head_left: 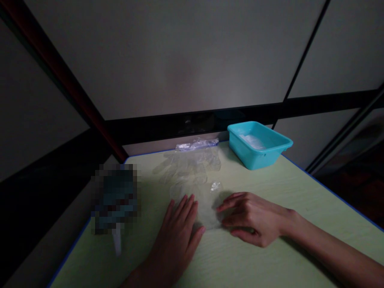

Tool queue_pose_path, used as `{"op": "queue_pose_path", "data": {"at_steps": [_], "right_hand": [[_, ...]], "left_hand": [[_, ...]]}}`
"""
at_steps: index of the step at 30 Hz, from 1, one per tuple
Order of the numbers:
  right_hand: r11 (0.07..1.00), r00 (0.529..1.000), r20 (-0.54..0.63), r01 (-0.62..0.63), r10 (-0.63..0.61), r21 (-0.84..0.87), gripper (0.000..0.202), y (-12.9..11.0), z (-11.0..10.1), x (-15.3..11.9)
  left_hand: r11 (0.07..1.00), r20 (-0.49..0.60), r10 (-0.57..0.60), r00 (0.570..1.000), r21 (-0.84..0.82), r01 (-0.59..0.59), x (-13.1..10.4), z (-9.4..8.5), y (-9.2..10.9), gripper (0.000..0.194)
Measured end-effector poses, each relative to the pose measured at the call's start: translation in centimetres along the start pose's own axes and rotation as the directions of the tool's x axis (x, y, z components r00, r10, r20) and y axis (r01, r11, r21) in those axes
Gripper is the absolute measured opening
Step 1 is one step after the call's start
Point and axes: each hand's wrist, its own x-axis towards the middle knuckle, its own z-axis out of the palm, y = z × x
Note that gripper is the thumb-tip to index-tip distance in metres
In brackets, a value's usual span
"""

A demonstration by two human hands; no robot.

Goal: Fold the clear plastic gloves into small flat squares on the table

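Note:
Flat on the table, my left hand has its fingers stretched out over the lower left part of a thin clear plastic sheet, which looks like a disposable glove. At the sheet's right edge is my right hand, its fingers bent and apart, with nothing visible between them. Whether its fingertips touch the plastic I cannot tell. Behind the sheet lie clear disposable gloves, spread flat with finger shapes showing. A crumpled clear plastic bag rests at the table's back edge.
A turquoise plastic basket with something whitish inside stands at the back right corner of the pale green table. On the left is a pixelated dark green object. Wall panels rise right behind the table.

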Motion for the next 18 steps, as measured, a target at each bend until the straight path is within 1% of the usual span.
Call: {"op": "queue_pose_path", "data": {"at_steps": [6, 10, 14, 18], "right_hand": [[0.995, 0.996, 0.010, 0.093, -0.092, -0.034, 0.019, -1.2, 1.1, 0.5], [0.988, 0.991, -0.001, 0.134, -0.134, -0.079, 0.021, -1.5, 1.4, 0.8], [0.979, 0.985, -0.094, 0.129, -0.145, -0.157, 0.028, -1.5, 1.1, 0.8], [0.974, 0.974, -0.190, 0.082, -0.122, -0.209, 0.030, -1.3, 0.3, 0.7]], "left_hand": [[0.999, -0.012, -0.002, 1.000, 0.035, 0.003, 0.1, 0.3, -0.1, 0.045], [0.999, -0.003, 0.005, 1.000, 0.044, -0.005, 0.0, 0.4, 0.0, 0.046], [0.999, 0.013, 0.002, 1.000, 0.033, -0.002, -0.1, 0.4, 0.2, 0.050], [1.000, 0.037, 0.022, 0.999, 0.011, -0.023, -0.1, 0.4, 0.3, 0.054]]}}
